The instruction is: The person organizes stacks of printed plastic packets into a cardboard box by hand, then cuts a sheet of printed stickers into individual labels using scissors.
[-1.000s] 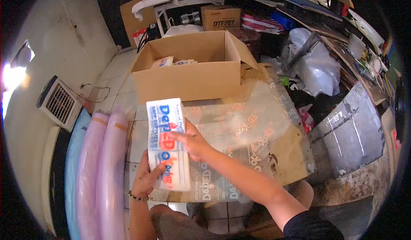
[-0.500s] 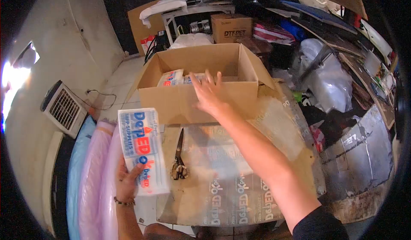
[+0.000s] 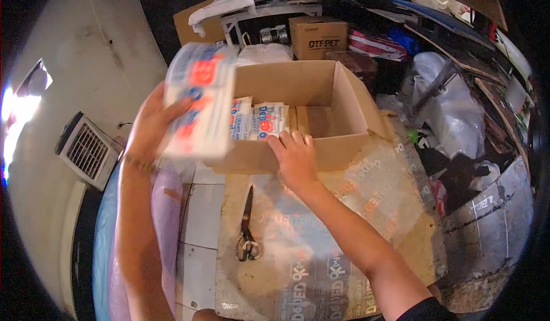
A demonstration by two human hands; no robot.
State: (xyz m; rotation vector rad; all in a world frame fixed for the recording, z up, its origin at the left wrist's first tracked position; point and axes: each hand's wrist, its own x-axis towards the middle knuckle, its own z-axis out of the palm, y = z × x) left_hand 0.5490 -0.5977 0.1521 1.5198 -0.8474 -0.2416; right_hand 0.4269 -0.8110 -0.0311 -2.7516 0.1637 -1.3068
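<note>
My left hand (image 3: 150,123) grips a thick white packet (image 3: 200,114) with red and blue lettering, raised in front of the left side of an open cardboard box (image 3: 355,149). The packet is smeared by motion. My right hand (image 3: 296,161) has its fingers curled over the box's front wall. Inside the box, just behind those fingers, similar printed packets (image 3: 274,114) stand at the left, their lower parts hidden by the wall. Black-bladed scissors (image 3: 247,229) lie on the table in front of the box.
Clear printed plastic sheeting (image 3: 321,252) covers part of the worktable (image 3: 235,286). Wrapped pink rolls (image 3: 166,223) stand at the left, near an air cooler (image 3: 89,149). Another carton (image 3: 318,37) sits behind the box, and plastic bags (image 3: 447,109) are heaped at the right.
My left hand has lifted the packet from beside the table to the box's left side. My right hand, spread above the front wall before, now rests curled over it. The view has shifted slightly.
</note>
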